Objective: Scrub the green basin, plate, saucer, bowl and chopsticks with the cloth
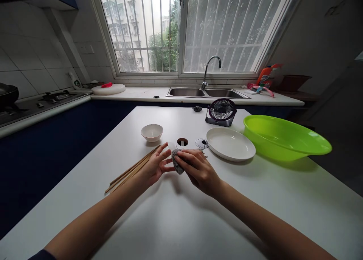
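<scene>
Over the middle of the white table my left hand (157, 163) holds a small white object (171, 145) between thumb and fingers. Most of it is hidden, so I cannot tell its kind. My right hand (200, 169) grips a grey cloth (178, 165), pressed up against the white object. Several wooden chopsticks (133, 169) lie on the table beside my left forearm. Just beyond my left hand stands a white bowl (152, 133) with a thin brownish rim. A shallow white plate (230, 144) sits to the right, past my right hand.
A bright green basin (286, 139) stands at the table's right, close to the plate. Behind are a small dark fan (221, 111) and a dark scouring pad (196, 109). A round hole (182, 142) opens in the tabletop. The sink (187, 92) lies under the window.
</scene>
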Demonstrator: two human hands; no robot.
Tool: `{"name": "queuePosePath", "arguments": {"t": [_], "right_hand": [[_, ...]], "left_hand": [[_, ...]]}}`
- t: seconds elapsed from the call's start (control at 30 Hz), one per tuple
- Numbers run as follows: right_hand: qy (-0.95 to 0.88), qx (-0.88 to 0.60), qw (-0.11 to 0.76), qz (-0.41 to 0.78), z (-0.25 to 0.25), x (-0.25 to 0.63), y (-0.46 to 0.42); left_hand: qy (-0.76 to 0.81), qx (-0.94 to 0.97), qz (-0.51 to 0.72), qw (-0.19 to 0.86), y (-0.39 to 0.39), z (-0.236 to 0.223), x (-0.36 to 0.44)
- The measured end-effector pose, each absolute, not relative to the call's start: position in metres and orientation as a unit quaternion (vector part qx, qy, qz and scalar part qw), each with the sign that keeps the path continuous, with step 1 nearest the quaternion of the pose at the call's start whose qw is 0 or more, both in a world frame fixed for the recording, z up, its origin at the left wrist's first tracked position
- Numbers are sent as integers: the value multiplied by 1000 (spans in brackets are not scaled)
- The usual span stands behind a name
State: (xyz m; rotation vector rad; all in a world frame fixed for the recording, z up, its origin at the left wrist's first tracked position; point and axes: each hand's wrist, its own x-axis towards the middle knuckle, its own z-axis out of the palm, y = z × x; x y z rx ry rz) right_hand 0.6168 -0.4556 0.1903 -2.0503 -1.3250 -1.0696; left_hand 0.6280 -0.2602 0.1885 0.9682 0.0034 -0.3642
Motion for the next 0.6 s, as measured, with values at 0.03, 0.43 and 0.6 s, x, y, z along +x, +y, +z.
{"name": "queuePosePath", "arguments": {"t": [0.03,0.43,0.6], "right_hand": [[-483,-748,232,-391,190,617,-456],[-488,-739,256,-387,184,624,-462],[-493,-734,270,-381,183,624,-463]], "left_hand": [[1,458,-175,872,-260,188,629],[-51,380,-226,896,-251,188,638],[-85,376,-243,890,-248,188,638]]}}
